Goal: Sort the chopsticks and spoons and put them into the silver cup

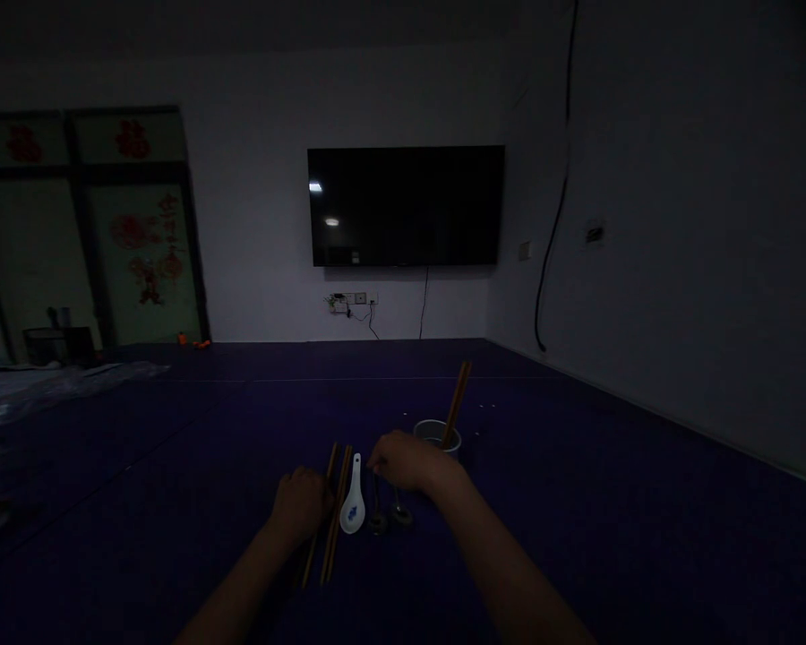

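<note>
My left hand (300, 504) rests with curled fingers on wooden chopsticks (333, 515) that lie on the dark blue floor mat (578, 502); I cannot see whether it grips them. A white ceramic spoon (353, 497) with a blue mark lies just right of the chopsticks. My right hand (407, 461) hovers over the handles of two metal spoons (388, 515), fingers bent in a pinch near the handle tips. Behind it stands a small metal cup (436, 434) with a pair of chopsticks (456, 403) leaning in it.
The room is dim. A dark television (407, 206) hangs on the far wall above a socket with cables (349, 302). Clear plastic sheeting (47, 385) lies at the left, beside a dark pot (47, 345) and a glass door.
</note>
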{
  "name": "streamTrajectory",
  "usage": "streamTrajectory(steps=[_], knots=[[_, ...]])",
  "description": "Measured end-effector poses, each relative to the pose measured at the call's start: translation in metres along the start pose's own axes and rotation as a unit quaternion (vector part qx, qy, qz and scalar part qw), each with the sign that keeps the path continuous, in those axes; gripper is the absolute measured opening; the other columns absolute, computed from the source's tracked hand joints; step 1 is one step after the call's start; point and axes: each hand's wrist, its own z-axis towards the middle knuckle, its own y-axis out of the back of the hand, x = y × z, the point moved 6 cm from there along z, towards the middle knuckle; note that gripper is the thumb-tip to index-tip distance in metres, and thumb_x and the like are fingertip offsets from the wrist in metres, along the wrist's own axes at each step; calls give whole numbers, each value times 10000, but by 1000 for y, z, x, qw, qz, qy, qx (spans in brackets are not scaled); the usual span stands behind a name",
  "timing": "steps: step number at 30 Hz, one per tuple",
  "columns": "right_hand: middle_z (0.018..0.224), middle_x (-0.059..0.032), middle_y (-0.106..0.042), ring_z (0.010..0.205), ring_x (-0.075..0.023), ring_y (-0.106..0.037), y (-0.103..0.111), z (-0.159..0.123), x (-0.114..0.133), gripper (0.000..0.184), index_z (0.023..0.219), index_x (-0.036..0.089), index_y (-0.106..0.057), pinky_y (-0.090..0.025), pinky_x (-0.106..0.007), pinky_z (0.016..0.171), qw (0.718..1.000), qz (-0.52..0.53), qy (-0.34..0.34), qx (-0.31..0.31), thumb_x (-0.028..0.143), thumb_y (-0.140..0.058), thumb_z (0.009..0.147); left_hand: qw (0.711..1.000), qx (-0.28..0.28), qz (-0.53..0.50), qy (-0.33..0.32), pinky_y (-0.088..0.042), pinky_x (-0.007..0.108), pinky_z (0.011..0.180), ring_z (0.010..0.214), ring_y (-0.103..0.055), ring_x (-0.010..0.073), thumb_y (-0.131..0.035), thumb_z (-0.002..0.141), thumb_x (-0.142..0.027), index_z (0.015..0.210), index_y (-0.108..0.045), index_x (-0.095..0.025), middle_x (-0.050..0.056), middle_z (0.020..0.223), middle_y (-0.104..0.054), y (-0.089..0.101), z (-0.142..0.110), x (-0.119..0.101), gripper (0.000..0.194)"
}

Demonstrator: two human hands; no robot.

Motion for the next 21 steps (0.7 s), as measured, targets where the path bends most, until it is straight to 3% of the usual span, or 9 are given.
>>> streamTrajectory(steps=[10,15,18,21], knots=[[969,-96,-726,910,-191,-660,1,0,1,265,932,175,-732,-410,-215,685,1000,7,9,8,121,-501,815,1000,-6,9,-1,-418,336,806,970,-604,254,-419,814,-216,855,-660,-150,133,919,-678,4,5,7,253],[992,-111,-718,911,-208,-655,2,1,-2,227,934,172,-729,-401,-230,672,999,32,-1,-7,185,-527,830,993,-62,-97,-11,-407,293,781,914,-590,207,-406,840,-242,812,-620,-169,92,884,-657,18,8,11,227],[968,-122,-720,876,-206,-653,2,6,-4,242,885,158,-732,-398,-230,649,997,66,-10,-24,281,-525,860,961,-100,-253,-50,-426,271,746,856,-577,181,-363,872,-321,765,-581,-180,62,841,-623,21,6,5,280],[833,-115,-726,732,-171,-645,-1,13,-7,391,803,126,-721,-390,-218,593,991,123,-19,-40,393,-456,908,900,-115,-410,-95,-447,258,711,789,-555,158,-313,893,-437,741,-541,-185,34,802,-587,19,3,-5,372]])
